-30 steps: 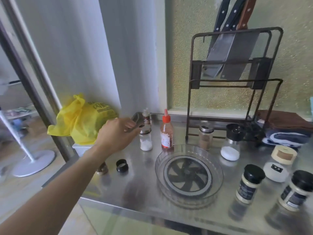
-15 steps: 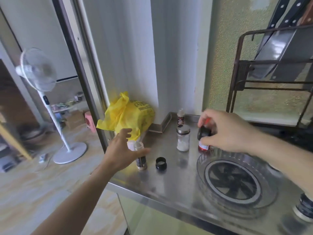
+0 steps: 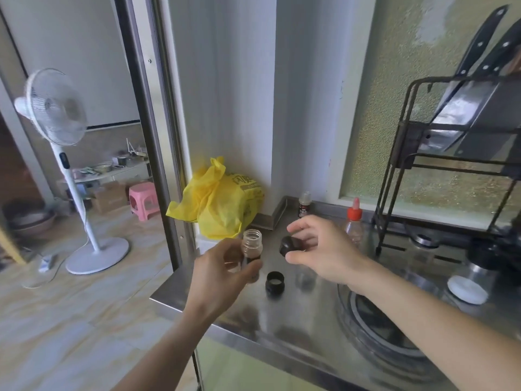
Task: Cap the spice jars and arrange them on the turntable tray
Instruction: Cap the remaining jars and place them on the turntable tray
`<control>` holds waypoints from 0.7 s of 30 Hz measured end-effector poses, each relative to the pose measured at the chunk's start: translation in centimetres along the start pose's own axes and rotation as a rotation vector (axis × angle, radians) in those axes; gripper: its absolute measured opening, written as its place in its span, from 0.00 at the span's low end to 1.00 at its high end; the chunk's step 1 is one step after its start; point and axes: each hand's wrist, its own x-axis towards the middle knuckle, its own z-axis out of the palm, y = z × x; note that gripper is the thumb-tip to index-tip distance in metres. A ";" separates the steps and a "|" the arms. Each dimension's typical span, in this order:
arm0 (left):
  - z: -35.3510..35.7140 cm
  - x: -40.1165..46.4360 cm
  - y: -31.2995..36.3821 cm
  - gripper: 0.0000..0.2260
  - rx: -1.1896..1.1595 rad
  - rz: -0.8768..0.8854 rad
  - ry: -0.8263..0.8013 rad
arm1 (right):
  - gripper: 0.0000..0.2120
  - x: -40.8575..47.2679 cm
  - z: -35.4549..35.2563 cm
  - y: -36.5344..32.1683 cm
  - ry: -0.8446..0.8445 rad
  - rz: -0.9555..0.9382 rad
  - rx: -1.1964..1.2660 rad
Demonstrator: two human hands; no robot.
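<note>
Steel is gleaming across the surface, which is standing beside a doorway. At its left end the left hand is closing around an uncapped spice jar, holding it upright. Just to the right, the right hand is pinching a black cap near the jar's mouth. Another black cap is lying below them, and the turntable tray is sitting further right.

You see bright daylight from 2 o'clock, soft glare on the steel counter, slight motion blur, edges bent.
</note>
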 end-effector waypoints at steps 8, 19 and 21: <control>8.3 -4.6 2.9 0.09 -0.247 0.076 -0.190 | 0.21 -3.1 -6.9 0.2 -0.102 -0.080 -0.090; 12.1 -6.2 2.3 0.13 -0.272 0.146 -0.289 | 0.20 -2.9 -6.7 1.4 -0.326 -0.214 -0.736; 12.1 -6.1 2.1 0.15 -0.268 0.145 -0.298 | 0.14 -2.7 -6.3 1.0 -0.307 -0.202 -0.844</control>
